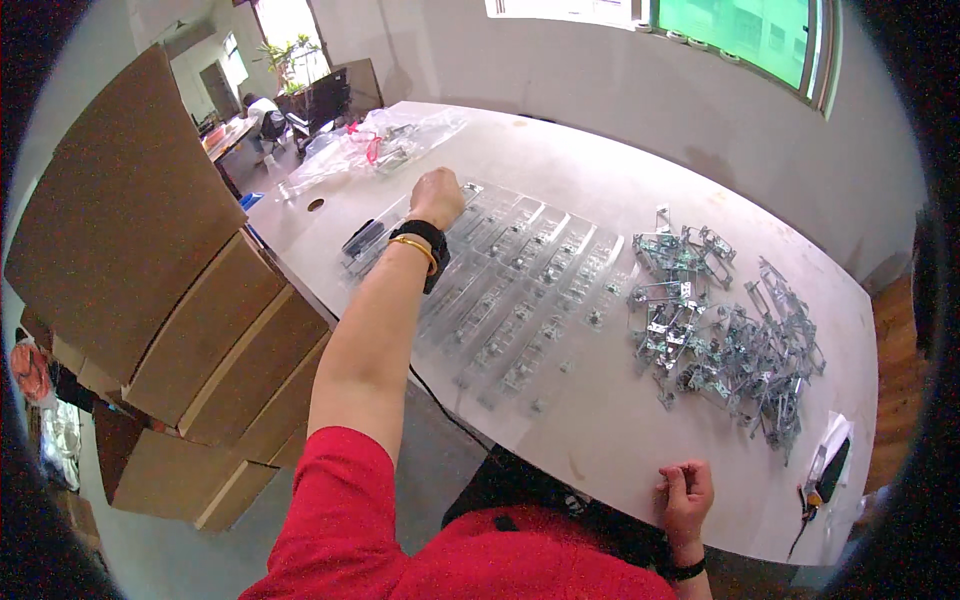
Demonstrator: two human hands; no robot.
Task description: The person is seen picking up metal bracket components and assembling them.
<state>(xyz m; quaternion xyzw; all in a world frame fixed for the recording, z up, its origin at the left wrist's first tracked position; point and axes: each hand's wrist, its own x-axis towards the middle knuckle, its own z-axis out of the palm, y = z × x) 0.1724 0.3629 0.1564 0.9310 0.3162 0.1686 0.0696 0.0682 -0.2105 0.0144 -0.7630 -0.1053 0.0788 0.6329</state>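
Note:
My left hand (437,197) reaches across to the far left corner of a clear plastic tray (540,285). Its fingers are curled closed, and whatever they may hold is hidden behind the knuckles. Small metal parts (553,262) lie in the tray's slanted rows of compartments. By the near edge of the table, my right hand (688,500) hovers or rests with its fingers bent in towards the thumb; I cannot make out anything between them. A heap of silvery metal brackets (740,345) lies on the right side, beyond my right hand.
The white table (590,445) carries a clear plastic bag with metal parts (395,150) at the far left. A tool with orange handles (806,505) lies at the right edge beside a dark item on white paper. Cardboard boxes (200,330) stand stacked on the left. A person sits in the background.

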